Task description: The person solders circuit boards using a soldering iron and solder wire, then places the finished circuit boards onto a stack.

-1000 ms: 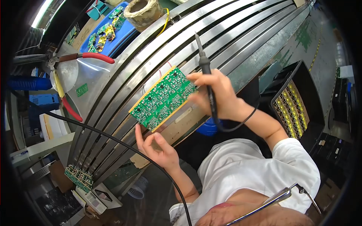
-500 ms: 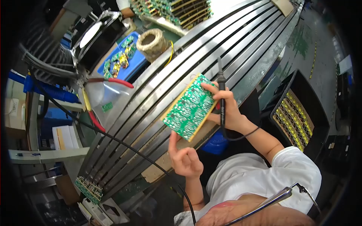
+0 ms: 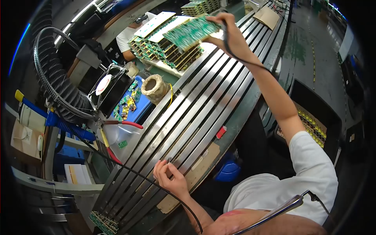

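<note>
My right hand (image 3: 233, 37) is raised over the far side of the metal-slatted bench (image 3: 196, 113), gripping a green circuit board (image 3: 192, 31) by its right end. The board is motion-blurred and overlaps stacked boards (image 3: 160, 47) behind it. A black soldering iron (image 3: 226, 33) with a trailing cable is in the same hand, its tip not clear. Low over the near slats, my left hand (image 3: 170, 178) has its fingers curled and thumb close to the index finger; whatever is between them is too small to tell.
Red-handled pliers (image 3: 113, 137), a blue tray (image 3: 135, 105) of small boards and a wrapped pot (image 3: 154, 88) are on the left. A red item (image 3: 221, 132) lies near the bench edge. A black bin (image 3: 313, 105) stands right; a person (image 3: 127, 39) sits beyond the stacks.
My right hand has carried the board and iron up and away toward the stacks. My left hand is off the board, with its fingers curled in. The view has shifted, showing more stacks.
</note>
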A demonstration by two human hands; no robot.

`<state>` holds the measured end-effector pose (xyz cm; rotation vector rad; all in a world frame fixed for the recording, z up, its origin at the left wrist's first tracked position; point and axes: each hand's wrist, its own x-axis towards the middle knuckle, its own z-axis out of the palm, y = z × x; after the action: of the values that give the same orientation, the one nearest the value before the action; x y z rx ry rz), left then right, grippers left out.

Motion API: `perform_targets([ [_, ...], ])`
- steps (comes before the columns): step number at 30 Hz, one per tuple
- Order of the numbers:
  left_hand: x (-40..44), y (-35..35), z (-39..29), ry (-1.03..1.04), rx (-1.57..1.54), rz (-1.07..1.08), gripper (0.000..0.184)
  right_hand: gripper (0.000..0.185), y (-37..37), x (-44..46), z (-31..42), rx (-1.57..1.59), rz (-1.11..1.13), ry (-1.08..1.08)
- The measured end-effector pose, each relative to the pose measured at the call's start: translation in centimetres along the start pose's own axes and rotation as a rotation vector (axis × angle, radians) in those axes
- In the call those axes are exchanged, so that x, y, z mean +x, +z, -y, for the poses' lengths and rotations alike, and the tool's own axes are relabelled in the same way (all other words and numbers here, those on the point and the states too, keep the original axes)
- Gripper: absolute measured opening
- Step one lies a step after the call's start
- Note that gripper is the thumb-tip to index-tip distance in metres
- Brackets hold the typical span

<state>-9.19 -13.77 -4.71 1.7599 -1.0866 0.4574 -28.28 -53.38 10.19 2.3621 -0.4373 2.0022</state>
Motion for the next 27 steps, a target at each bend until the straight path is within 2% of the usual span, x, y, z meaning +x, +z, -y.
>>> perform_targets([
  [4,0.1,0.2,0.0,0.044,0.096,-0.018,0.003,0.077,4.6,4.2,-4.4,0.028,0.138,0.096],
  [6,0.0,0.1,0.1,0.037,0.096,-0.015,0.003,0.079,6.7,5.2,-5.3,-0.056,0.134,0.076],
  [11,0.0,0.1,0.0,0.027,0.103,-0.016,0.003,0.094,10.7,5.9,-8.8,0.098,0.119,0.109],
  [14,0.0,0.0,0.2,0.029,0.110,-0.013,0.003,0.102,11.0,5.3,-10.3,-0.018,0.093,0.027],
  [17,0.0,0.1,0.1,0.028,0.117,-0.015,0.003,0.099,11.2,4.6,-10.9,-0.008,0.060,0.143],
  [20,-0.1,0.1,0.1,0.034,0.125,-0.004,0.003,0.089,10.7,4.8,-9.9,0.036,0.156,0.511],
  [22,-0.1,0.2,0.2,0.042,0.132,-0.008,0.003,0.089,11.4,5.3,-10.5,0.047,0.126,0.442],
  [24,-0.1,0.2,0.1,0.027,0.121,0.004,0.003,0.076,11.8,6.0,-10.5,0.204,0.117,0.382],
  [25,-0.2,0.1,0.1,0.026,0.125,0.003,0.003,0.050,13.6,7.4,-11.7,0.133,-0.047,0.352],
  [27,-0.2,0.1,0.2,0.012,0.125,0.017,0.004,0.056,14.7,7.2,-12.8,0.094,-0.078,0.304],
])
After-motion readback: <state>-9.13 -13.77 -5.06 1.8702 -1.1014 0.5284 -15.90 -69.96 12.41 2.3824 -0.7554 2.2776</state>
